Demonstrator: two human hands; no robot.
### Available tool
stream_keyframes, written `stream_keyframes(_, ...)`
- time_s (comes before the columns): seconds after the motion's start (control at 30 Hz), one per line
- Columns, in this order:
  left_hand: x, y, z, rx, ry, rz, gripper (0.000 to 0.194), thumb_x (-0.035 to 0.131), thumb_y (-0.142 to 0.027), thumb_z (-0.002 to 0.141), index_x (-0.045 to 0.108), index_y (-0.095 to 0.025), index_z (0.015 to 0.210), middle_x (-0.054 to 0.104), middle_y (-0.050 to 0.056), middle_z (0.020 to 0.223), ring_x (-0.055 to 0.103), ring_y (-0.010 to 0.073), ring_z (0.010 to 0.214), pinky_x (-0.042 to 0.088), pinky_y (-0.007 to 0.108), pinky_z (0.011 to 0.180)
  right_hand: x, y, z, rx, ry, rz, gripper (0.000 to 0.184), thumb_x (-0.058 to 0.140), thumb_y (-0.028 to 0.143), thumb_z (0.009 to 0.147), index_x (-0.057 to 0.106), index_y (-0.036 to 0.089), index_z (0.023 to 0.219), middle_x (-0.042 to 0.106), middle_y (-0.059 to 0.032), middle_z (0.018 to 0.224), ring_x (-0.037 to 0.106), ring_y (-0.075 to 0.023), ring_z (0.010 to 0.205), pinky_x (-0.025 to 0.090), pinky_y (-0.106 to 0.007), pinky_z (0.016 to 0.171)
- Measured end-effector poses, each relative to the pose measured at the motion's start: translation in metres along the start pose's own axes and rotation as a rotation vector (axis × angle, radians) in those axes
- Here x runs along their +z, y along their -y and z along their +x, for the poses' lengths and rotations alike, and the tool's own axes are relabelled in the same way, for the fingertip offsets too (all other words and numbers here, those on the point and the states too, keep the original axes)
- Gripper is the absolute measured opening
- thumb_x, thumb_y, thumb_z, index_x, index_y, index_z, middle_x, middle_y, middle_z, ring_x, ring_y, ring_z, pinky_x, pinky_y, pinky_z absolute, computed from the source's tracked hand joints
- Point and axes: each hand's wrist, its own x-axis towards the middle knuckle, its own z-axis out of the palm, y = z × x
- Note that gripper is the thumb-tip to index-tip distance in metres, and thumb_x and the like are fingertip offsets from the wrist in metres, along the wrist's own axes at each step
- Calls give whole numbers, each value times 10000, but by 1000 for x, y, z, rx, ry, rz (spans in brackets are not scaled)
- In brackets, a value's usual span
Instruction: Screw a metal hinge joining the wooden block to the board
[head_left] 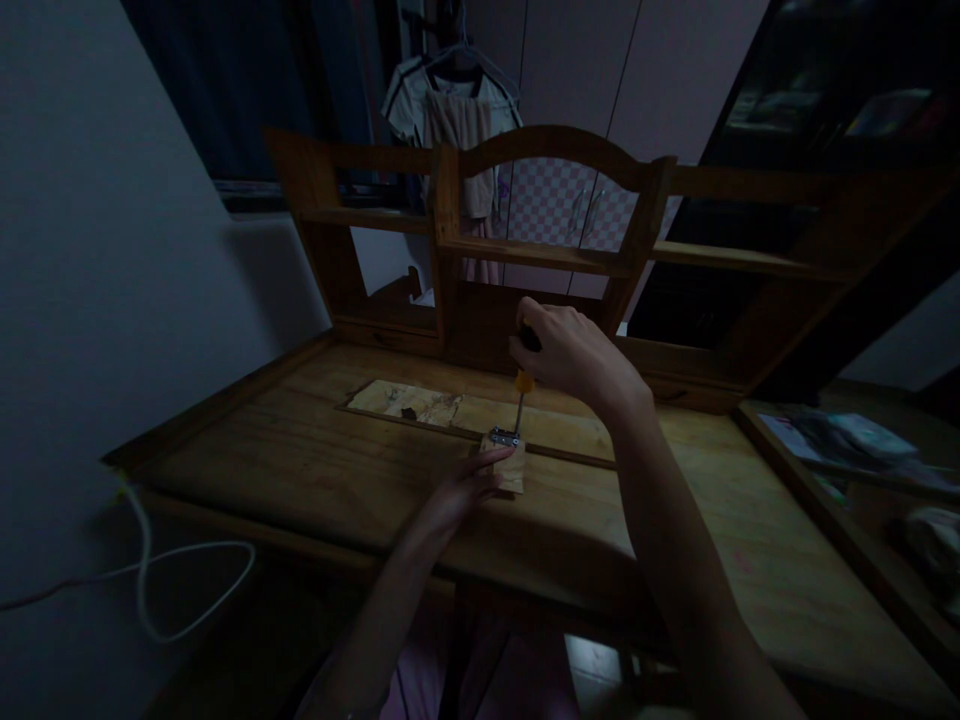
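Observation:
My right hand is wrapped round the handle of a screwdriver with a yellow and dark grip. Its shaft points down, and the tip meets a small metal hinge. That hinge lies at the far edge of a small wooden block on the desk top. With fingers on the block's left side and top, my left hand grips it near the hinge. The screw, if there is one under the tip, is too small to make out.
The wooden desk has a raised shelf unit along its back. A worn pale strip lies behind the block. A white cable loops at the left, and papers lie at the right.

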Motion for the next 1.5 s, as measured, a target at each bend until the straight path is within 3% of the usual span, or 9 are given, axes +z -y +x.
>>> stream_keyframes(0.13,0,0,1,-2,-2,12,512,831,-274,655,725,-168,1144,604,149,1332,514,362,1270,427,432,1040,0,0,0,18,-3,26,321,421,425,916,509,171,1092,652,-111,974,598,-252,861,368,-336,736)
stream_keyframes(0.27,-2,3,2,6,7,0,518,818,-274,664,716,-162,1159,610,156,1322,528,365,1254,442,440,1023,-2,-3,1,-65,33,186,309,486,340,866,495,178,1128,628,-101,1091,587,-238,947,385,-327,798)
stream_keyframes(0.37,-5,6,3,18,25,-14,513,807,-275,674,713,-157,1164,605,159,1328,530,369,1252,446,444,1017,-3,-7,0,-112,76,246,291,480,308,881,492,187,1145,639,-77,1040,588,-214,908,393,-307,775)
stream_keyframes(0.5,-5,7,4,12,20,-22,487,792,-236,683,717,-163,1158,611,144,1323,517,353,1272,425,432,1046,-4,-10,-2,-35,64,163,304,451,397,931,501,189,1147,652,-69,890,591,-214,794,391,-305,706)
stream_keyframes(0.63,-3,5,3,-2,-3,-30,458,787,-216,670,731,-160,1121,607,140,1327,537,355,1244,462,440,1003,-5,-8,-3,12,60,110,400,472,502,908,510,190,1155,660,-88,890,603,-246,826,399,-330,733)
stream_keyframes(0.83,0,0,3,-15,-5,-25,472,717,-178,677,722,-188,1149,581,114,1365,509,342,1268,469,404,989,-6,-9,-2,-41,95,219,349,518,363,864,491,197,1170,654,-70,930,595,-209,814,406,-300,724)
stream_keyframes(1.03,-2,1,7,-61,-15,-14,553,639,-128,666,687,-220,1210,523,70,1428,486,320,1286,511,340,910,-8,-15,-4,-77,83,297,201,489,300,884,509,218,1067,653,-45,900,596,-191,798,407,-285,724)
stream_keyframes(1.5,-4,5,9,-49,-59,-13,553,639,-141,668,684,-229,1213,509,59,1437,490,322,1274,517,364,913,-13,-20,-6,-13,149,261,202,485,345,898,537,212,1041,645,-51,855,580,-190,749,375,-283,649)
